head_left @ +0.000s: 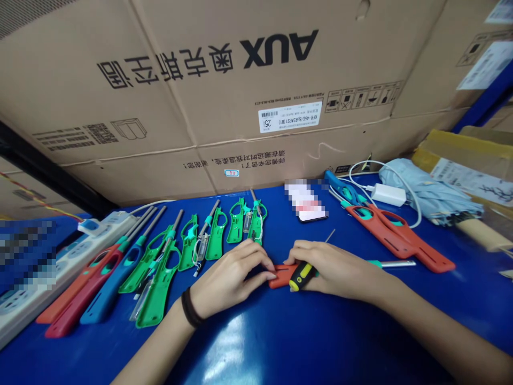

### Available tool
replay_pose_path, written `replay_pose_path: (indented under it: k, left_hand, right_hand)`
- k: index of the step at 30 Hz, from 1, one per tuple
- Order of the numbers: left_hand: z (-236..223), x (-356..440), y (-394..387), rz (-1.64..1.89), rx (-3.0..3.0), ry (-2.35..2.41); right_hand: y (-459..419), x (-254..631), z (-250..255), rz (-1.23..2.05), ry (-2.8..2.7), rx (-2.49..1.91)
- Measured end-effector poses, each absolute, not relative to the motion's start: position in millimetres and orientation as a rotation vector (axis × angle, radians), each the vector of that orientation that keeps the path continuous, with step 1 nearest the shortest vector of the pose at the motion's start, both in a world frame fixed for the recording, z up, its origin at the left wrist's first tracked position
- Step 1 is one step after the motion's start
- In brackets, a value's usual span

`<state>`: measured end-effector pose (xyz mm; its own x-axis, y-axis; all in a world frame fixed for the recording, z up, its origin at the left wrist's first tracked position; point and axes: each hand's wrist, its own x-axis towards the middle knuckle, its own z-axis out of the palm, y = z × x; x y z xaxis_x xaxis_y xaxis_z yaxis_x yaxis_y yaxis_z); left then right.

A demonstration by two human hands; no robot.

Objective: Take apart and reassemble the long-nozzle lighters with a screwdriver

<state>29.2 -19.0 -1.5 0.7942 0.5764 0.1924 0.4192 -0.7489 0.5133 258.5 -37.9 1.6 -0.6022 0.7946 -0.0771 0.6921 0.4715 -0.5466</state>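
My left hand [232, 275] rests on the blue table with its fingers curled, the fingertips pressing on the near end of an orange lighter body [280, 277]. My right hand [334, 267] lies over the same lighter and is closed round a screwdriver with a yellow and black handle [301, 275]. The thin shaft of the screwdriver [330, 236] sticks out above the hand. The lighter's metal nozzle [395, 263] points right. A black band sits on my left wrist.
Several green, blue and orange lighters [160, 267] lie in a row at left beside a white power strip [24, 294]. More orange lighters [396, 235], a white charger [388, 194], a folded umbrella [433, 195] and a phone [310, 208] lie at right. Large cardboard boxes [224, 80] stand behind.
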Motion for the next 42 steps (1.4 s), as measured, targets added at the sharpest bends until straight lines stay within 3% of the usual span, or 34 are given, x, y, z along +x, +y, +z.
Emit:
replay_pose_path:
  k: [13, 19, 28, 34, 42]
  left_hand:
    - [-2.8, 35.3, -25.2, 0.407, 2.83, 0.756]
    - [1.8, 34.1, -26.8, 0.473, 2.79, 0.82]
    - [4.2, 16.4, -13.4, 0.289, 2.724, 0.946]
    - [-0.1, 29.2, -23.6, 0.418, 2.625, 0.824]
    - [-12.1, 66.7, -49.6, 0.448, 2.625, 0.749]
  right_hand:
    - [-39.4, 257.8, -0.3, 0.804, -2.546, -1.312]
    - [-40.5, 256.0, 2.3, 0.775, -2.558, -1.348]
    - [-37.6, 262.2, -4.0, 0.821, -2.49, -1.341]
    - [-40.0, 263.2, -2.7, 0.862, -2.427, -1.209]
    - [-38.4, 277.0, 21.8, 0.263, -1.89, -1.345]
